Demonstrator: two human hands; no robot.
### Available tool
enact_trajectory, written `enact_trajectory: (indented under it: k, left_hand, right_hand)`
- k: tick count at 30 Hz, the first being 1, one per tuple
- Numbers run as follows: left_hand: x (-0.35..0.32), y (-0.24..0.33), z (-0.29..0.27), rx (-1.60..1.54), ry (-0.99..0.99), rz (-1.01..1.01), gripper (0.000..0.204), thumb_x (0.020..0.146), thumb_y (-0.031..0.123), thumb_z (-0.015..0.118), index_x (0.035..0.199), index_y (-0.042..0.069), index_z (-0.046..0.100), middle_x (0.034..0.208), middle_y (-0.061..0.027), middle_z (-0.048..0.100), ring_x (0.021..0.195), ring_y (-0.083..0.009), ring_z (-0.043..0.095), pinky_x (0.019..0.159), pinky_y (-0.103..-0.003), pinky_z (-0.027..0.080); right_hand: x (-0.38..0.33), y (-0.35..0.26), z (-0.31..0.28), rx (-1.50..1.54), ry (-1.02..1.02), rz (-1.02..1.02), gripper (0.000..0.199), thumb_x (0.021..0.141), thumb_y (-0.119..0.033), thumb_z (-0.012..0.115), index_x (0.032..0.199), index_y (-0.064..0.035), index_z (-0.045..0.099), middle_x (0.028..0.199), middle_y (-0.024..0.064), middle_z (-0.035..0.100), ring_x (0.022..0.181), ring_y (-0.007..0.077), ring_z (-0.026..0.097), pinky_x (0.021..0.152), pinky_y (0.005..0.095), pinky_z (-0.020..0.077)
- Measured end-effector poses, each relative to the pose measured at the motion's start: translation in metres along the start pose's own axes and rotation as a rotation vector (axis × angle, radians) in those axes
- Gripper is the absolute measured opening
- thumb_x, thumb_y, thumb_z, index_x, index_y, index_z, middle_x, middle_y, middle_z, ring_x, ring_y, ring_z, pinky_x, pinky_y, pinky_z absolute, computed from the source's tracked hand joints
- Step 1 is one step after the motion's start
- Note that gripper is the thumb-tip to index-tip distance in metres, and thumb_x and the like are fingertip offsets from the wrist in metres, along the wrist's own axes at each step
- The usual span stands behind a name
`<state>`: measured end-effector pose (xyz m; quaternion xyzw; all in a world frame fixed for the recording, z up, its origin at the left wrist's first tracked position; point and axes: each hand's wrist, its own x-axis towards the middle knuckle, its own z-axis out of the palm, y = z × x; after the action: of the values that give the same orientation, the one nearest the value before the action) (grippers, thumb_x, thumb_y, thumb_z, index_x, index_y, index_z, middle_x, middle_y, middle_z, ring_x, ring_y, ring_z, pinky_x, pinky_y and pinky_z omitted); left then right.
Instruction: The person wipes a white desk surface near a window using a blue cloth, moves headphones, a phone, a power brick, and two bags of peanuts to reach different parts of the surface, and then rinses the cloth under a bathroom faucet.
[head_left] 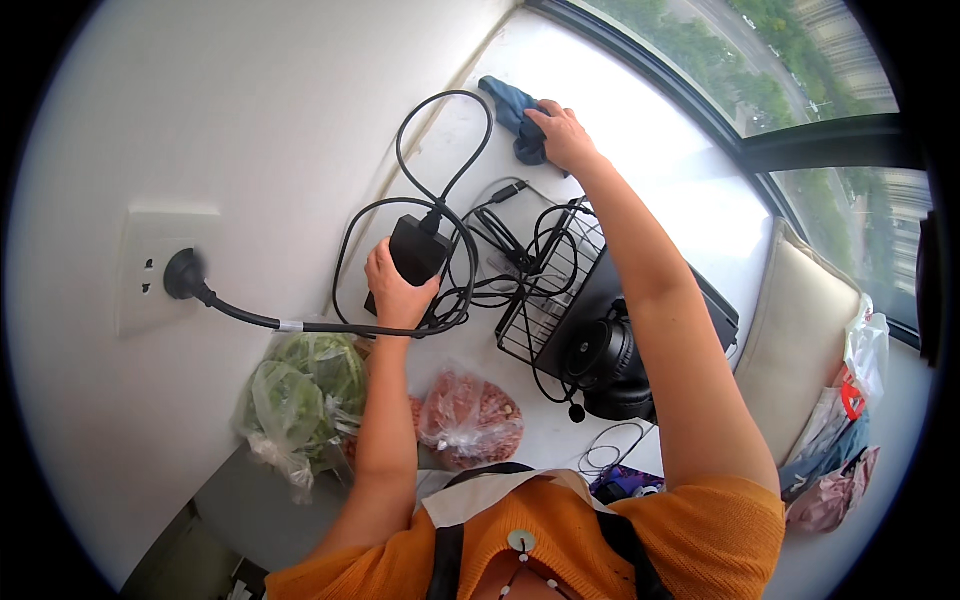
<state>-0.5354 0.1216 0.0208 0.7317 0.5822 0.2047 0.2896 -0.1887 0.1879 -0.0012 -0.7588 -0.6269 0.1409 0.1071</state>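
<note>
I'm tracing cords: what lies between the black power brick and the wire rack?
In the head view, black cables lie between the power brick and wire rack.

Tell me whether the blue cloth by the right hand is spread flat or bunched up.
Bunched up: the blue cloth lies crumpled in folds, with the right hand on it.

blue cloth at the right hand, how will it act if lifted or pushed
The blue cloth looks crumpled and bunched, so it would probably droop when lifted. It seems thin, so likely light. Pushed across the smooth-looking white ledge, it may slide or bunch further.
</note>
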Motion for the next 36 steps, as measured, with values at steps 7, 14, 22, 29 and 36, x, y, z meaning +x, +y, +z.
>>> enact_trajectory:
  k: [7,14,22,29,36]
  left_hand:
    - [-0.022,0.014,-0.019,-0.036,0.017,0.017,0.082,0.058,0.014,0.077,0.129,0.002,0.036,0.124,-0.0191,0.041,0.119,-0.0374,0.037,0.101,-0.046,0.034]
    - [-0.019,0.014,-0.024,-0.013,0.047,-0.012,0.083,0.057,0.015,0.077,0.128,0.003,0.036,0.125,-0.0202,0.041,0.119,-0.0383,0.036,0.1,-0.049,0.033]
    - [-0.02,0.017,-0.026,-0.052,0.067,0.004,0.084,0.056,0.014,0.078,0.128,0.004,0.036,0.125,-0.0198,0.041,0.119,-0.0384,0.036,0.1,-0.049,0.033]
    - [-0.021,0.028,-0.034,-0.084,0.048,-0.005,0.083,0.057,0.014,0.078,0.128,0.005,0.036,0.125,-0.0195,0.041,0.119,-0.0381,0.036,0.099,-0.049,0.034]
    - [-0.022,0.028,-0.036,-0.045,0.05,0.014,0.082,0.057,0.014,0.077,0.128,0.004,0.036,0.124,-0.0196,0.041,0.117,-0.0382,0.037,0.098,-0.049,0.034]
  right_hand:
    - [0.034,-0.058,0.031,0.017,-0.177,-0.444,0.053,0.073,0.007,0.057,0.116,-0.0242,0.062,0.133,-0.0025,0.047,0.122,0.0249,0.044,0.094,0.0344,0.0473]
    - [0.022,-0.069,0.012,-0.041,-0.555,-0.695,0.039,0.074,0.005,0.054,0.097,-0.0217,0.073,0.122,-0.0059,0.058,0.123,0.019,0.042,0.096,0.0379,0.0389]
    - [-0.028,0.019,-0.025,-0.045,-0.651,-0.45,0.041,0.066,0.014,0.054,0.083,-0.016,0.075,0.111,0.0006,0.06,0.113,0.0239,0.047,0.093,0.032,0.0452]
    - [0.0,0.022,-0.015,0.255,-0.472,-0.149,0.042,0.067,0.012,0.048,0.087,-0.0134,0.075,0.105,0.0091,0.063,0.102,0.0283,0.059,0.089,0.0364,0.0483]
    - [0.003,-0.048,0.023,0.054,-0.096,0.195,0.032,0.083,-0.02,0.056,0.111,-0.0049,0.06,0.124,0.019,0.048,0.112,0.041,0.045,0.096,0.0435,0.043]
